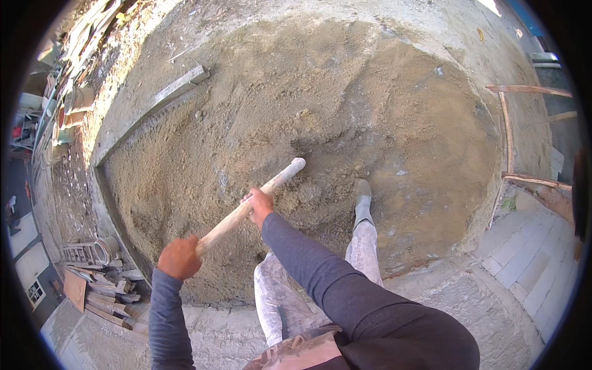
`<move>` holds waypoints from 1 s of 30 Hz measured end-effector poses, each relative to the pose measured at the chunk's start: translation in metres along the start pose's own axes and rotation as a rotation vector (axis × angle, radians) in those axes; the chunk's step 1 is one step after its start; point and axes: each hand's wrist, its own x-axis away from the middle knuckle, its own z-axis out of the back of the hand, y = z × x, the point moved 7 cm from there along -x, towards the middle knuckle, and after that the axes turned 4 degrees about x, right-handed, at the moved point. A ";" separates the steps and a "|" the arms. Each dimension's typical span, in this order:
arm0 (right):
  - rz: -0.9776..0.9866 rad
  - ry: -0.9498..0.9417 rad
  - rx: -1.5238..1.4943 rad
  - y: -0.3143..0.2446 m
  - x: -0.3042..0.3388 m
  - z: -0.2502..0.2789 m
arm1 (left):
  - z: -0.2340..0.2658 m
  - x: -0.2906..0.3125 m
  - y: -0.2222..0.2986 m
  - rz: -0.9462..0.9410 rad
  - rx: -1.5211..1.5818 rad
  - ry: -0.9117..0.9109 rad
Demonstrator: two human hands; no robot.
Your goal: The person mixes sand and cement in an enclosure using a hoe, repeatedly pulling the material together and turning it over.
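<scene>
Big patch of brown sand (431, 142) fills the middle of the frame, with pale edging (179, 85) upper left, probably there to keep it in. The wooden pole (277, 180) slants from lower left to about centre: whitish, round, kinda scuffed, blunt tip, can't tell if there's a head on it. Left hand (180, 258) is wrapped round its lower end, right hand (260, 205) clasps further up, spaced presumably for leverage.

Handle (223, 229) pale tan-wht — sand (435, 191) lt brn w/ gry patches — sleeves (302, 251) dk gry, boot (363, 202) lt gry.
</scene>
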 end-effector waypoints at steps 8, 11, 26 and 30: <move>0.068 -0.033 0.233 -0.032 0.098 0.013 | -0.035 0.070 0.017 0.407 0.357 -0.318; 0.214 0.150 0.273 -0.177 0.056 0.133 | -0.168 -0.006 0.144 0.226 0.522 -0.327; 0.833 0.684 0.499 -0.778 -0.119 0.334 | -0.210 -0.515 0.556 -0.456 0.539 -0.340; 0.646 0.680 0.501 -0.667 -0.170 0.310 | -0.236 -0.479 0.451 -0.260 0.456 -0.397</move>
